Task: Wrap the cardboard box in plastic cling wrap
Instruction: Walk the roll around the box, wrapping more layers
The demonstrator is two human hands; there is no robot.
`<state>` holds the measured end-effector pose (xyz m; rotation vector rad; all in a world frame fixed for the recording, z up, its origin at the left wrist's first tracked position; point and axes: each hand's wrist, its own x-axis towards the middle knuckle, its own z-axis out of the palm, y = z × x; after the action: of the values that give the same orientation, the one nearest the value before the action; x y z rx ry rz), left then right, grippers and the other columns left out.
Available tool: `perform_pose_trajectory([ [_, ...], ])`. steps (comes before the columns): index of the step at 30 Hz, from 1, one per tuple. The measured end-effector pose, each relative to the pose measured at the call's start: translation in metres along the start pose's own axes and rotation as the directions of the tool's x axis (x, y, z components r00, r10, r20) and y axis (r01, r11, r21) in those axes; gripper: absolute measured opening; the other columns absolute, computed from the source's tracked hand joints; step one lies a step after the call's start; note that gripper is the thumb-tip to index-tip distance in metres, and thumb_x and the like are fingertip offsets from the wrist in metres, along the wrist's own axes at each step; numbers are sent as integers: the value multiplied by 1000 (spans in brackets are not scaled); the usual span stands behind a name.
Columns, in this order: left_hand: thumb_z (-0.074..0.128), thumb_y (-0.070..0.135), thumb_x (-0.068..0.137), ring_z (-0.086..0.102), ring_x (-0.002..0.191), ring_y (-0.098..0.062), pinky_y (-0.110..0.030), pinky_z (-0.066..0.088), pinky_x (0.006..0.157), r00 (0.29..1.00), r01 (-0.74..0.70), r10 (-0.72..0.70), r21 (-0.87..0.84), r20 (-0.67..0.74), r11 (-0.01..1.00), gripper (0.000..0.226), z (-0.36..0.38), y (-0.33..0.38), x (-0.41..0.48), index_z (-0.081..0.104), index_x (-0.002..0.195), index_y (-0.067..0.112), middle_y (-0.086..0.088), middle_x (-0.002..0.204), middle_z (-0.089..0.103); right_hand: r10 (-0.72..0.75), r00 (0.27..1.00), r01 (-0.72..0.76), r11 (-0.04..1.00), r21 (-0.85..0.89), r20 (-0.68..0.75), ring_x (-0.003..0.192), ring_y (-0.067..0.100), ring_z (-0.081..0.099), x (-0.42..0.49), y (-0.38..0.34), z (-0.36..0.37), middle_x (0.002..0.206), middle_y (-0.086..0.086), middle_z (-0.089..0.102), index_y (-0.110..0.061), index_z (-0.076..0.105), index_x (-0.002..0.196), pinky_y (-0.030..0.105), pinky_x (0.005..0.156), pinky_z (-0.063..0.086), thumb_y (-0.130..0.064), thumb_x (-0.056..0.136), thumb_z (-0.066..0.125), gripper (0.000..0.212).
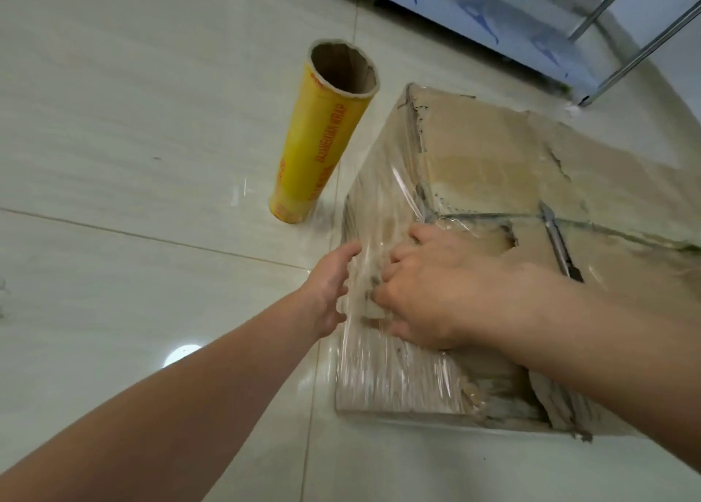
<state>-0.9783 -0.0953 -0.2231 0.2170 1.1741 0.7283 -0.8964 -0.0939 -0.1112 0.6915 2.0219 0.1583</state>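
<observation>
The left hand (330,285) is spread, fingers straight, laid flat against the near side of the cardboard box (493,160). The right hand (428,292) lies over the box's top edge just beside it, fingers bent down onto the same side. Whether it pinches the film or only presses it, I cannot tell. Both hands are on the cling film (383,213), which is pulled shiny and streaked across that side and up over the top.

The box sits flat on the floor (132,122), its top patched with strips of tape. A grey cutter knife (559,245) lies on the top, just past the right wrist.

The yellow roll of wrap (315,152) stands upright on the floor near the box's left side, apart from it, its cardboard core open at the top. Beyond the box's far corner, the metal legs of a rack (626,46) come down to the floor.
</observation>
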Motion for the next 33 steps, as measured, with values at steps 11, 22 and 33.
perform_pose_trajectory([
  [11,58,36,89,50,118,-26,-54,39,99,922,163,-233,-235,-309,958,38,-75,24,-168,56,119,12,-7,124,53,86,977,60,764,642,-194,139,8,24,-106,-5,-24,134,-15,48,-28,51,131,23,109,-15,-32,98,41,35],
  [22,58,33,90,52,107,-20,-47,46,95,955,104,-100,-1,-280,995,23,-62,244,-251,56,106,17,-3,112,51,333,899,-346,136,928,286,125,18,47,-152,62,-133,138,-1,49,-24,44,138,24,97,36,-26,96,47,41],
  [33,61,28,89,53,86,-15,-31,44,83,963,71,104,608,-248,791,38,-17,304,-162,50,123,15,-1,110,55,291,847,-353,-315,881,444,118,19,52,-56,127,-138,135,3,51,-16,43,138,23,87,38,-34,95,49,47],
])
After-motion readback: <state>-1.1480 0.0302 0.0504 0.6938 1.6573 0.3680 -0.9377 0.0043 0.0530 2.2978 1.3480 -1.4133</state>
